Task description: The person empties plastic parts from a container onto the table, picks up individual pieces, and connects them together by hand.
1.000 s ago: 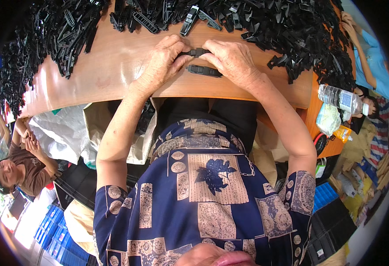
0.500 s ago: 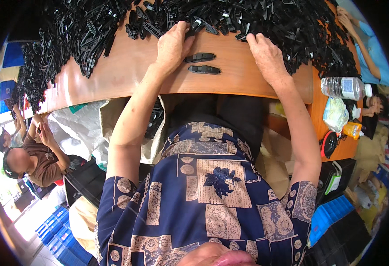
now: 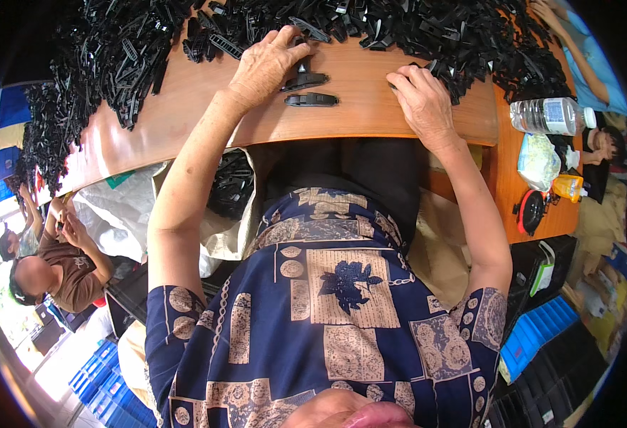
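My left hand (image 3: pixel 267 68) is closed at the near edge of a heap of black plastic pieces (image 3: pixel 427 28), thumb and fingers pinching one slim black plastic piece (image 3: pixel 302 63). Just below its fingertips lies a second slim piece (image 3: pixel 312 81), partly covered. Nearer to me rests another long, flat piece (image 3: pixel 312 100), roughly parallel to the table edge. My right hand (image 3: pixel 424 103) hovers over or rests on the wooden table (image 3: pixel 360 118) to the right, fingers curled together. Whatever its fingertips hold, if anything, is hidden.
The heap runs along the table's far side and down its left. A clear bottle (image 3: pixel 552 116), a plastic bag (image 3: pixel 539 162) and a round black-and-red object (image 3: pixel 533 212) lie at right. An open sack (image 3: pixel 245 221) of black pieces stands below. Other people sit left and right.
My right hand has drawn back from the heap's edge toward me. My left hand's pinched piece now stands close above the two lying pieces. The whole view has shifted slightly.
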Available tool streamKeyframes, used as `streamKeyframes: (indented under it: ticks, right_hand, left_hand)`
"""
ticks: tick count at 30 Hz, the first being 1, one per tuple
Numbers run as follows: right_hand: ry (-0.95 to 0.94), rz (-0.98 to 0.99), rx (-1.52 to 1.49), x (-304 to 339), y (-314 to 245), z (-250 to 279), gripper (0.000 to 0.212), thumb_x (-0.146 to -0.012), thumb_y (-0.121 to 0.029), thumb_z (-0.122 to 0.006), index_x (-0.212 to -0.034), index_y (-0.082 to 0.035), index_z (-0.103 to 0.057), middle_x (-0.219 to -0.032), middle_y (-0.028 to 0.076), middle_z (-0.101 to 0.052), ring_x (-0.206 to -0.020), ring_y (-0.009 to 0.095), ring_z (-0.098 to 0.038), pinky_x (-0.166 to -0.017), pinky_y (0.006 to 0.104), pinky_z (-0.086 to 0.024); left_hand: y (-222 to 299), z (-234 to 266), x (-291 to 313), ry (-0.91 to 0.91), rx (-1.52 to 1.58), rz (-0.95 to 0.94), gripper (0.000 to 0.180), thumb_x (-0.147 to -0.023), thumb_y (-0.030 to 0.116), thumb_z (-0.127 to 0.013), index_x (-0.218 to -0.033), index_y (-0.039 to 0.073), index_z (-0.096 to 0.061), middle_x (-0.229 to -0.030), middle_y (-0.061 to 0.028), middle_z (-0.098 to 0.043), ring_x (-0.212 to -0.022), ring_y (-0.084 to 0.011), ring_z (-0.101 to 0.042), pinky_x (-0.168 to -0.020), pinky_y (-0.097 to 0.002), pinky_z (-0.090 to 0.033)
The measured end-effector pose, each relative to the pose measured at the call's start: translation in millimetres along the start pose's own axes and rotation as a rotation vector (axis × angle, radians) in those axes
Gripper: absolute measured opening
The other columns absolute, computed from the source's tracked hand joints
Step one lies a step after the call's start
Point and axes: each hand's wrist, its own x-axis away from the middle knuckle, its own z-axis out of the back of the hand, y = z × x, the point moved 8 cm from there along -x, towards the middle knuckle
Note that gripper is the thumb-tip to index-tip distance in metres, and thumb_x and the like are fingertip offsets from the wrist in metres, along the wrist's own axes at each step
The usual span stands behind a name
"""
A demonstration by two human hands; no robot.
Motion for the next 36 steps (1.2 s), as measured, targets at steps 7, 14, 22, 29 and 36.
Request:
streamKeyframes:
  ticks: [7,14,22,29,36]
  right_hand:
    - [-0.051,-0.166,-0.151,9.8,11.8,19.9,0.032,-0.087,-0.020,-0.074,-0.112,-0.005,-0.062,-0.102,0.009,-0.065,-0.095,0.031,-0.064,-0.079,0.0409,-0.051]
    - [-0.308,-0.321,-0.167,-2.3,27.1,-4.1,0.030,-0.089,-0.026,-0.074,-0.103,-0.003,-0.059,-0.088,0.017,-0.064,-0.085,0.040,-0.066,-0.071,0.0479,-0.052]
    - [-0.360,-0.176,-0.053,-26.6,5.4,-7.5,0.027,-0.091,-0.025,-0.070,-0.103,-0.003,-0.059,-0.100,0.014,-0.063,-0.089,0.040,-0.066,-0.074,0.0455,-0.056]
    - [-0.296,0.008,-0.280,-80.4,-30.1,-16.8,0.025,-0.090,-0.024,-0.071,-0.095,-0.004,-0.057,-0.092,0.012,-0.065,-0.082,0.036,-0.068,-0.067,0.0436,-0.056]
    - [-0.601,0.021,-0.014,-79.3,-37.8,-40.3,0.022,-0.091,-0.024,-0.072,-0.095,-0.007,-0.058,-0.081,0.012,-0.068,-0.078,0.031,-0.070,-0.064,0.0394,-0.055]
  left_hand:
    - [7.9,10.5,-3.2,-0.007,0.127,-0.004,0.036,-0.086,0.015,-0.073,-0.121,0.015,-0.065,-0.113,-0.0053,-0.060,-0.108,-0.0276,-0.061,-0.090,-0.0389,-0.054]
    - [10.8,7.6,0.7,0.027,0.191,-0.014,0.033,-0.086,0.018,-0.074,-0.118,0.014,-0.066,-0.105,-0.0056,-0.061,-0.103,-0.0282,-0.063,-0.087,-0.0399,-0.054]
    - [-8.6,-1.1,14.1,0.096,0.404,0.151,0.028,-0.086,0.023,-0.075,-0.110,0.010,-0.067,-0.102,-0.0087,-0.063,-0.098,-0.0316,-0.066,-0.080,-0.0425,-0.055]
    - [-1.0,-8.6,16.6,0.153,0.521,0.150,0.023,-0.088,0.023,-0.073,-0.107,0.011,-0.070,-0.099,-0.0056,-0.062,-0.094,-0.0300,-0.066,-0.077,-0.0409,-0.055]
    - [2.8,-4.0,17.2,0.127,0.570,0.180,0.022,-0.088,0.023,-0.073,-0.105,0.010,-0.071,-0.099,-0.0060,-0.061,-0.096,-0.0301,-0.066,-0.079,-0.0411,-0.054]
